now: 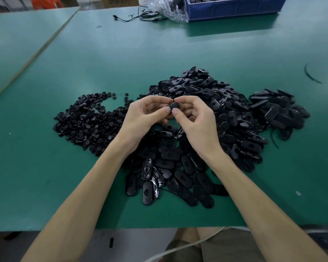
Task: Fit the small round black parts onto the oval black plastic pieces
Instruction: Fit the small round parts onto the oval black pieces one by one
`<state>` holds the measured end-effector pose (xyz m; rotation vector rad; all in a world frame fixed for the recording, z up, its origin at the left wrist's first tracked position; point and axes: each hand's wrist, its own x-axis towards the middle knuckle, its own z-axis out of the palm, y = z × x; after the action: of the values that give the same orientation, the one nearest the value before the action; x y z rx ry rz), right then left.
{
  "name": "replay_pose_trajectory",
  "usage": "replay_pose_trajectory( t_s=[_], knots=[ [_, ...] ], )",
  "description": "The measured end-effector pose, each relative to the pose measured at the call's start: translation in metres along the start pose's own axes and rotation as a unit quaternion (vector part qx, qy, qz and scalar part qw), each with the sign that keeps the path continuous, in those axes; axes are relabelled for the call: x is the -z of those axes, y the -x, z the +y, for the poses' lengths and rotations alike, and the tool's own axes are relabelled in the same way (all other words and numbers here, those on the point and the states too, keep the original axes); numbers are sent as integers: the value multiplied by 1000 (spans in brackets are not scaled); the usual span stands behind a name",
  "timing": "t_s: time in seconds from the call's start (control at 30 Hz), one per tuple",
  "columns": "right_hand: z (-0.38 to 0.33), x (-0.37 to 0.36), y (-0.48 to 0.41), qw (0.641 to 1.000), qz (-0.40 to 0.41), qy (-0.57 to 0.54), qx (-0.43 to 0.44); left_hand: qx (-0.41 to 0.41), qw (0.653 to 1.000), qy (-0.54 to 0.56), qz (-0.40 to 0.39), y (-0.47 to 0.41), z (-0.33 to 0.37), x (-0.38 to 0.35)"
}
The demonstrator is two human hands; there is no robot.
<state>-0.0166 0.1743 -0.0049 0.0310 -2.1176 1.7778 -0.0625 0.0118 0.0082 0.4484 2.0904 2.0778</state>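
- Step in hand: left hand (144, 114) and right hand (197, 120) hold one oval piece (171, 107) between them, just above the central heap. The fingers (175, 111) of both hands pinch it from either side.
- Judgement: a round part is probably being pressed in; whether it is seated cannot be told. The next move calls for firm, square thumb pressure.
- Count: one piece held. One heap of round parts (87, 121) lies left on the surface (121, 53). One large heap of oval pieces (216, 103) lies at centre, and one smaller heap (278, 110) lies right. None of the heaps can be counted.
- Far right: one blue crate (235, 8).
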Motion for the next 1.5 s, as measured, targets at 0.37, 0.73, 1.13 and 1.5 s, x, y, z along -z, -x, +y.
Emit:
replay_pose_trajectory(
  t_s=[0.37,0.73,1.13,1.5],
  knots=[
    [-1,0,-2,999,28,-15,-25,-1,998,-3,57,-1,5,0],
    [-1,-2,-2,988,-49,144,-37,-31,981,-156,-108,-40,70,-86],
    [16,-5,-4,996,-58,46,-52,38,973,-180,-140,-82,42,-192],
    [12,3,7,981,-135,140,-25,-63,973,-192,-113,-52,55,-147]
  ],
)
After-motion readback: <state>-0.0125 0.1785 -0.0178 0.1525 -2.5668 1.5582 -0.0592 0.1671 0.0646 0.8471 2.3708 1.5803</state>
